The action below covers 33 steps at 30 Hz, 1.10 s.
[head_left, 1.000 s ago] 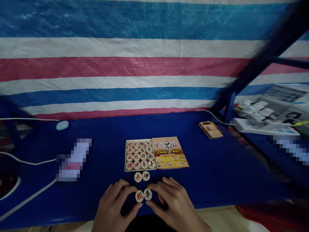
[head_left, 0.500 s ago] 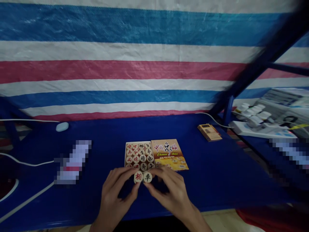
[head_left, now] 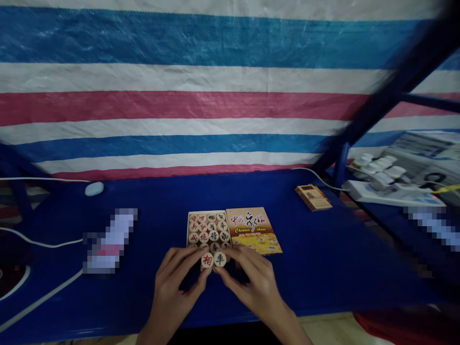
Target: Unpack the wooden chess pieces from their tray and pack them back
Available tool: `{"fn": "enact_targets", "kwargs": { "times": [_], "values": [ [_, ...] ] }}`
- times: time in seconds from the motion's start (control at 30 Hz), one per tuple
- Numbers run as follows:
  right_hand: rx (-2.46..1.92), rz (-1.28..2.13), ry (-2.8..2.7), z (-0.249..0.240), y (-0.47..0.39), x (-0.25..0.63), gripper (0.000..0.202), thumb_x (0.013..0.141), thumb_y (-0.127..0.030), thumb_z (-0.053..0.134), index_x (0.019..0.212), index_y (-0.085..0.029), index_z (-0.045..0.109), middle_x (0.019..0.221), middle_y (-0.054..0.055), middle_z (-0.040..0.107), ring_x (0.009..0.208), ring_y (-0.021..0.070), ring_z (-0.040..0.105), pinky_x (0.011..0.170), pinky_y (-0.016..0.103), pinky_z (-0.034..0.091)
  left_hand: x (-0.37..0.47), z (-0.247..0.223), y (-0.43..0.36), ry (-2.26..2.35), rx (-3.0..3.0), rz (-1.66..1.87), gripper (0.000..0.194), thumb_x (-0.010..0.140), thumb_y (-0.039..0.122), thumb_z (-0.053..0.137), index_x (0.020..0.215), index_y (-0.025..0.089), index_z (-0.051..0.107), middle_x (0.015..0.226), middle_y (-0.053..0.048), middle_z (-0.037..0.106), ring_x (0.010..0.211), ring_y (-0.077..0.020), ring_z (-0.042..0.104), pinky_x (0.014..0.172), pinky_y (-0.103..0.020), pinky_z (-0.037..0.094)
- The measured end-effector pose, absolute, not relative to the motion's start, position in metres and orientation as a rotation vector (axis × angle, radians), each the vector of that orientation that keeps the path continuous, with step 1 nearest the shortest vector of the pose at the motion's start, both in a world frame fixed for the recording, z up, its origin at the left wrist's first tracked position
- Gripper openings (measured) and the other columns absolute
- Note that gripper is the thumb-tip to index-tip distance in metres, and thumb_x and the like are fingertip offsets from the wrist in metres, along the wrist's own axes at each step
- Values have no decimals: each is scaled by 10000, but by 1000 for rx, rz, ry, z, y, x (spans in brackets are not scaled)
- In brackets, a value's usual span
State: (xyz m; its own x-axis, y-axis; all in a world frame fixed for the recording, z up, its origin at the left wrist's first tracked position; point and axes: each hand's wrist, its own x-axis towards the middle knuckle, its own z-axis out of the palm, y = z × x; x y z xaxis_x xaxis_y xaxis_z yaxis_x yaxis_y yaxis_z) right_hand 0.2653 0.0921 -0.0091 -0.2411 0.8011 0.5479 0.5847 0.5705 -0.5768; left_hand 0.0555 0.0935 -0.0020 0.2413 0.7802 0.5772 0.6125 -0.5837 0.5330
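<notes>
Two round wooden chess pieces, the red-marked piece (head_left: pixel 207 260) pinched in our left hand (head_left: pixel 175 287) and the black-marked piece (head_left: pixel 220 259) in our right hand (head_left: pixel 251 285), sit side by side low in the frame's centre, faces up, just before the open tray of pieces (head_left: pixel 209 231).

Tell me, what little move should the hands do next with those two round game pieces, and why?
Probably let go. The left hand holds the red-marked piece and the right hand holds the black-marked piece, side by side, just in front of the tray of pieces. They seem to sit atop two other pieces, so easing the fingers off gently should keep the stacks straight.
</notes>
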Motion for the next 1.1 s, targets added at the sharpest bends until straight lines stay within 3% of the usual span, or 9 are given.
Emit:
{"fn": "enact_targets", "kwargs": {
  "times": [0.27,0.5,0.67,1.1],
  "values": [
    [-1319,219,-1873,9,121,269,256,954,-282,631,1208,-265,652,1155,61,679,1118,245,612,938,429,522,57,6,118,1591,2195,1229,271,925,243,667,1192,288,661,1139,-24,692,1065,-220,617,902,-411,532],
    [-1391,159,-2051,10,152,259,253,954,-287,623,1200,-249,669,1231,81,658,1192,282,563,994,490,495,69,9,152,1805,2361,893,240,943,254,625,1175,281,681,1249,-60,667,1226,-310,566,951,-520,483],
    [-1318,181,-2051,4,150,260,290,993,-263,560,1271,-256,645,1272,67,672,1263,270,534,1036,501,475,67,0,150,1754,2395,907,275,980,264,576,1243,272,656,1333,-83,625,1332,-333,501,991,-550,479],
    [-1271,216,-2044,0,147,260,292,992,-159,527,1222,-265,671,1157,25,748,1229,252,576,1000,474,475,65,-2,149,1716,2398,942,260,992,205,547,1212,262,673,1334,-83,622,1356,-331,481,990,-548,499]
  ]
}}
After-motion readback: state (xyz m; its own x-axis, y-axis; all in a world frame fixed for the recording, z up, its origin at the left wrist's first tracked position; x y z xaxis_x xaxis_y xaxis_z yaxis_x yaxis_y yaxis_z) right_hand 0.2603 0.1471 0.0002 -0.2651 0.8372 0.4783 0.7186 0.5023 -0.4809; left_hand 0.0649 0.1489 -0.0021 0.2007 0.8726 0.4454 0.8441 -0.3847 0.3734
